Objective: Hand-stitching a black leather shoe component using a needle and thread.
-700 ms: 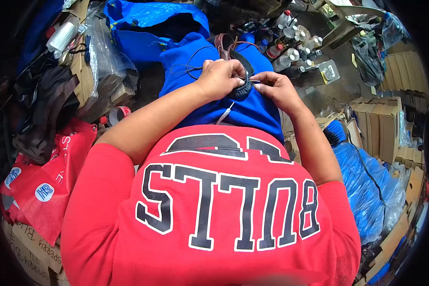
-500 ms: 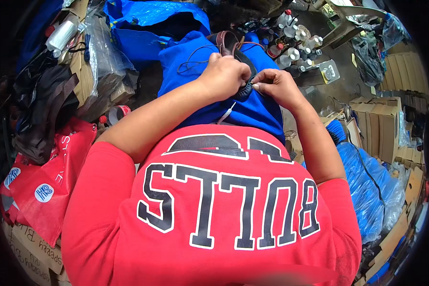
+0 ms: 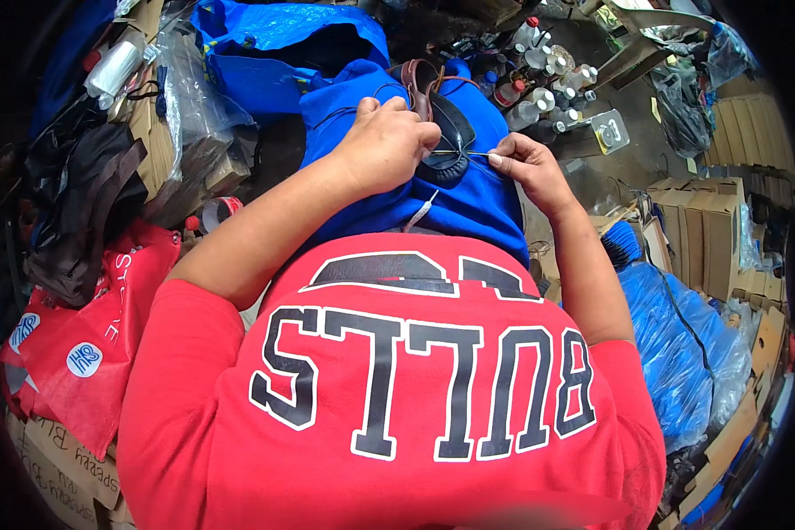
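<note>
A brown leather shoe (image 3: 420,84) with a black sole (image 3: 450,124) lies sole up on my lap, over blue cloth (image 3: 322,102). Thin dark thread (image 3: 462,152) stretches across the sole between my two hands. My left hand (image 3: 384,146) is closed, knuckles up, at the left side of the sole, with a strand of thread by its fingers. On the other side, my right hand (image 3: 530,172) pinches the thread between thumb and forefinger. More dark thread loops loosely over the cloth beyond my left hand.
Several plastic bottles (image 3: 539,106) stand on the floor at the far right. A blue bag (image 3: 274,44) gapes at the far left. Cardboard boxes (image 3: 693,230) and a blue plastic-wrapped bundle (image 3: 671,344) are on the right; a red bag (image 3: 97,327) lies on the left.
My hands have moved apart from close together over the sole, the left going left and the right going right. The thread between them is now drawn straight.
</note>
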Demonstrator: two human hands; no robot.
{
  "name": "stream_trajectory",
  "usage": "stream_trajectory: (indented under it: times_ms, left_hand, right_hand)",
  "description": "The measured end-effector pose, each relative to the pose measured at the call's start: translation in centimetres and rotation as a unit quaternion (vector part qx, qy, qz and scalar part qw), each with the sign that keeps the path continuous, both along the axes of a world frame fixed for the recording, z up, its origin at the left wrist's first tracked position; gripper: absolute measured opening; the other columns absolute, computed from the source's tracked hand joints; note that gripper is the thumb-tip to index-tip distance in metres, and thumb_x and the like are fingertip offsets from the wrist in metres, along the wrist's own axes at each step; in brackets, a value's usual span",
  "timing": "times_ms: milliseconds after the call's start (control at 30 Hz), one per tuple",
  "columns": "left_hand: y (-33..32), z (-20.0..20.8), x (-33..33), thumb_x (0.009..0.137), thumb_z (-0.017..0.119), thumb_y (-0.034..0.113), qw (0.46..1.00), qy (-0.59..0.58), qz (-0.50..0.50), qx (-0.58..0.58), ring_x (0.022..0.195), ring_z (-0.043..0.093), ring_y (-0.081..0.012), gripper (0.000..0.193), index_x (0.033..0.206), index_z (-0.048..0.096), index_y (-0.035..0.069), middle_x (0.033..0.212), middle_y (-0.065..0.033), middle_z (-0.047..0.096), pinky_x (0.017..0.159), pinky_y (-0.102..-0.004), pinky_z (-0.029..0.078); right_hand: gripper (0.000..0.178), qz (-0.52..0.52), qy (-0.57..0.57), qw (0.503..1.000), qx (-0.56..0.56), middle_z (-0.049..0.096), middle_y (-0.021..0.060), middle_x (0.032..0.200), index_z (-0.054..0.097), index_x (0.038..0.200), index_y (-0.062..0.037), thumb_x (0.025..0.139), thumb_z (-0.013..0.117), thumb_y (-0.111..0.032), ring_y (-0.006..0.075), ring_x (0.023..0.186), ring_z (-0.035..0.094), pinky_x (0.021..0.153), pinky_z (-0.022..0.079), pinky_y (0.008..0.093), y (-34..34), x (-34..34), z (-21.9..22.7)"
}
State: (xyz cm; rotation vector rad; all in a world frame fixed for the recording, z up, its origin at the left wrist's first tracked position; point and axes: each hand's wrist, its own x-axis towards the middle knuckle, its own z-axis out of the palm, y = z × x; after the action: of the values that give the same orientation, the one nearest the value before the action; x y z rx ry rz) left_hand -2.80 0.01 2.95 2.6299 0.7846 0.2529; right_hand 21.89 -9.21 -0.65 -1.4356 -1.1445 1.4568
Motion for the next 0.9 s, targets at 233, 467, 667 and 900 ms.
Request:
stream_trajectory:
  times_ms: [233, 467, 667, 900]
  left_hand:
    - [0.0, -0.7, 2.4, 0.081, 0.057, 0.007, 0.993, -0.009, -0.015, -0.115, 0.085, 0.06, -0.0376, 0.01, 0.089, 0.06, 0.003, 0.084, -0.018, 0.063, 0.073, -0.0461, 0.047]
    - [0.1, -0.5, 2.3, 0.082, 0.055, 0.008, 0.992, -0.019, -0.088, -0.092, 0.081, 0.061, -0.0392, 0.009, 0.088, 0.058, 0.002, 0.081, -0.021, 0.062, 0.071, -0.0466, 0.047]
    - [0.6, -0.8, 2.2, 0.083, 0.055, 0.011, 0.992, -0.015, -0.1, -0.08, 0.078, 0.061, -0.0377, 0.008, 0.086, 0.056, 0.004, 0.077, -0.0199, 0.062, 0.069, -0.0474, 0.046]
    - [1.2, -1.4, 2.4, 0.083, 0.056, 0.013, 0.991, -0.009, -0.108, -0.083, 0.079, 0.06, -0.0381, 0.009, 0.087, 0.056, 0.005, 0.077, -0.0185, 0.061, 0.068, -0.0454, 0.047]
  right_hand:
    - [0.016, -0.01, -0.188, 0.981, 0.047, 0.055, 0.0022, 0.087, 0.065, 0.076, -0.0032, 0.075, 0.075, -0.016, 0.0098, 0.08, 0.053, 0.071, 0.043, 0.0222, -1.5, -0.2, 0.6]
    - [0.015, -0.017, -0.214, 0.966, 0.143, 0.053, 0.0034, 0.081, 0.061, 0.08, -0.0012, 0.079, 0.069, -0.014, 0.0128, 0.078, 0.053, 0.07, 0.042, 0.0251, -0.8, 2.0, 4.9]
    - [0.021, -0.047, -0.44, 0.886, 0.143, 0.06, 0.0111, 0.102, 0.066, 0.095, -0.0094, 0.079, 0.067, -0.023, 0.0295, 0.092, 0.06, 0.083, 0.047, 0.0389, 1.5, 3.0, 2.2]
    - [0.009, 0.262, -0.582, 0.748, 0.18, 0.065, 0.0073, 0.081, 0.059, 0.09, -0.012, 0.083, 0.054, -0.016, 0.0281, 0.084, 0.061, 0.078, 0.042, 0.0403, 1.7, -4.1, 5.6]
